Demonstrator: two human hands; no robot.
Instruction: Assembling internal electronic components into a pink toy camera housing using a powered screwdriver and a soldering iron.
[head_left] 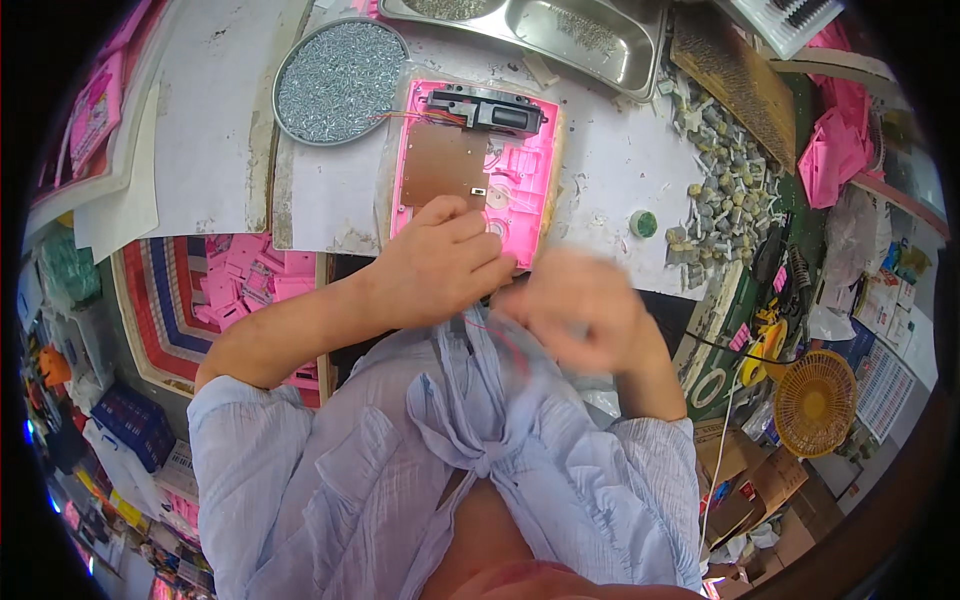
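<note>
A pink plastic housing [548, 170] lies on the bench in front of me, on a pale pad. A brown circuit board [436, 165] with a small switch sits inside it, and a black mechanism [490, 110] with thin coloured wires runs along its far end. My left hand [445, 255] is closed over the housing's near edge, its fingers curled beside the board and the fingertips partly hidden. To the right of it, off the housing's near right corner, my right hand [580, 310] is smeared by motion. A thin red wire [505, 338] shows below the hands; its ends are unclear.
A round tray of small screws [340, 82] stands at the back left. Metal trays [590, 40] hold small parts behind. Many small grey-green parts [730, 180] are heaped on the right, near a green round piece [643, 224]. Pink pieces [250, 275] fill a box at left.
</note>
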